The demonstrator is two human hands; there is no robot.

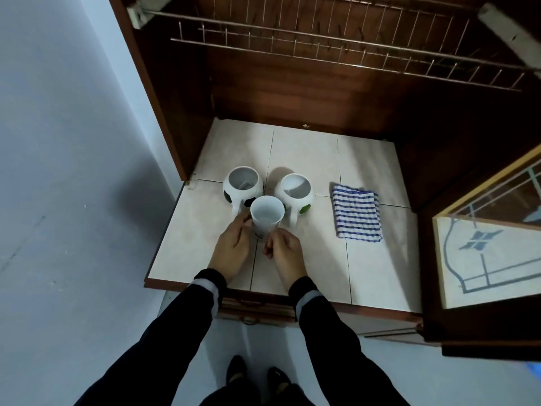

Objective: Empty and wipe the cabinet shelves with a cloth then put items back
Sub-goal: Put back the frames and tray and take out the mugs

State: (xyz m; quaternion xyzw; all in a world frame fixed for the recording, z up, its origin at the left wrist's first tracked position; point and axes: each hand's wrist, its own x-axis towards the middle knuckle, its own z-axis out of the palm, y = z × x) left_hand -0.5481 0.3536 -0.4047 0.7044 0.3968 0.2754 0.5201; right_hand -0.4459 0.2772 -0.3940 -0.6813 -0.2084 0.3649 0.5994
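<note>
A tall white cup (267, 213) stands upright near the middle of the tiled counter (377, 271). My left hand (232, 250) grips its left side and my right hand (285, 253) pinches its lower right side. Behind it stand two round football-pattern mugs: one with black patches (242, 186) on the left and one with green patches (293, 190) on the right, both empty and upright. A folded blue-and-white striped cloth (357, 212) lies flat on the counter to the right of the mugs.
Above, an empty wire dish rack (336, 51) spans the open wooden cabinet (292, 92). A glass cabinet door (486, 244) stands open at the right. Drawer fronts with handles (248, 313) sit below the counter edge. My feet show on the pale floor.
</note>
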